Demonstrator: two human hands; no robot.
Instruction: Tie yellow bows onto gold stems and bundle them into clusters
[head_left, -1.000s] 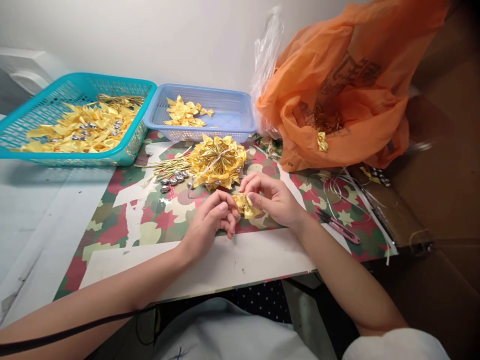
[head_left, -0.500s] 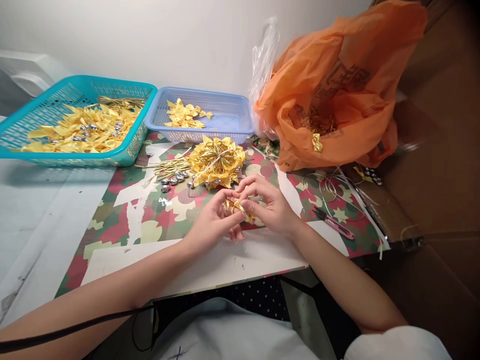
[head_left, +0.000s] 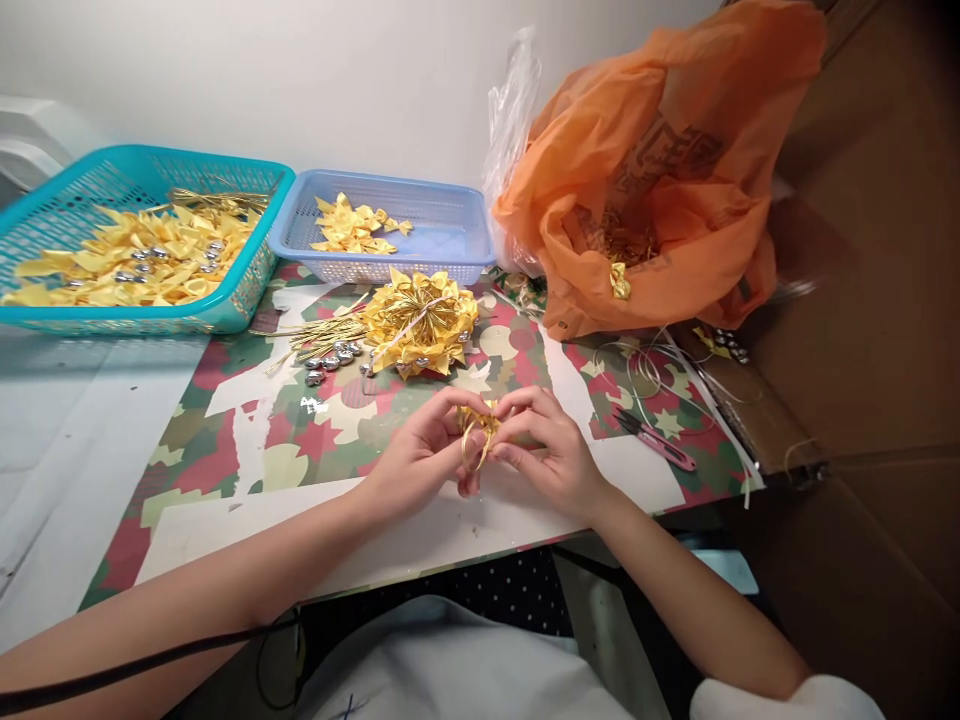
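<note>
Left hand [head_left: 418,452]: fingers curled inward, thumb and fingertips closed on a small yellow bow [head_left: 486,411]. Right hand [head_left: 553,452]: thumb and fingers drawn close at the bow's right side; I cannot tell whether they pinch the bow or the gold cord [head_left: 465,452], which stands in a thin loop between the two hands.

Position: bow and loop are above the near part of the patterned table cover [head_left: 300,440], nearer than the round yellow bundle [head_left: 421,325].

Handling, my judgement: I would have the left grip firm at the bow's gathered middle, off its soft points, so that they do not crease. The cord looks thin and springy; I would guide it with small fingertip moves, draw evenly on both sides of the loop and watch for a twist. A hard pull could skew the bow or slip the loop.

Pose: forearms come in from the near left and near right and converge at the bow. Both wrists look low, close to the table; fingertips point at each other. Left thumb lies across the loop; right index arches over from the right. Sound arrangement for fine work, I judge: short reach, steady wrists.
</note>
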